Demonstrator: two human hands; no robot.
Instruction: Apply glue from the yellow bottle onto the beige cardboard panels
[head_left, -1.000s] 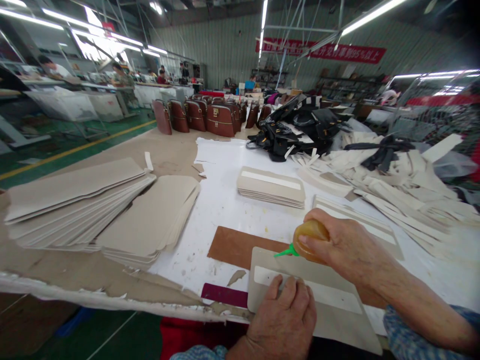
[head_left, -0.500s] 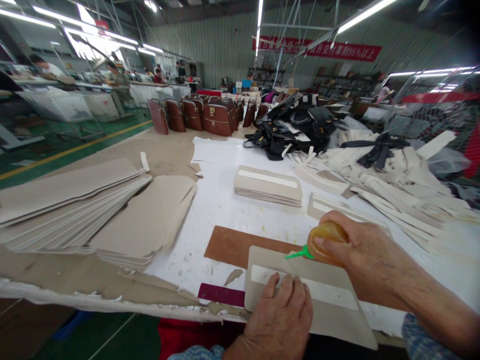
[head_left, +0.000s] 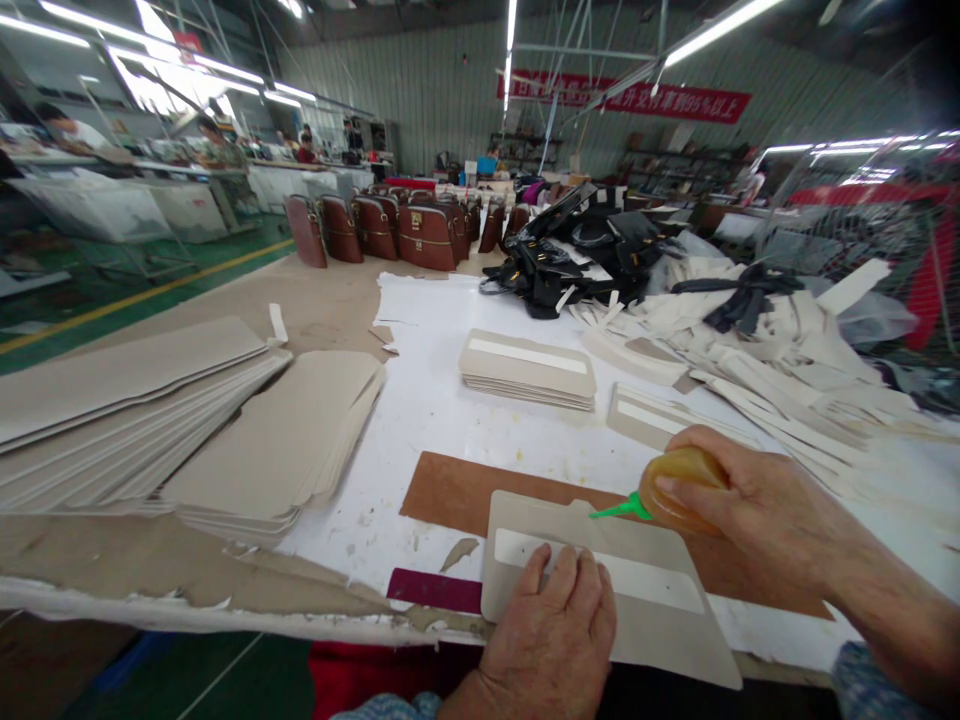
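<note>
white table [head_left: 450, 400] | glue bottle [head_left: 679, 487] half-hidden by right hand [head_left: 757, 510]

Worktable [head_left: 442, 400], card stacks [head_left: 285, 440], bags [head_left: 420, 235]

I count two hands of mine: my left hand [head_left: 551, 640] and my right hand [head_left: 750, 500]. There is one amber glue bottle [head_left: 679, 485] with one green nozzle [head_left: 619, 511]. One grey board piece [head_left: 600, 580] lies under my hands, on one brown sheet [head_left: 465, 492]. Two fanned stacks of grey boards [head_left: 277, 440] sit on my left. One neat stack of strip-marked pieces [head_left: 527, 368] sits ahead. About five brown bags [head_left: 420, 235] stand in one row.
</note>
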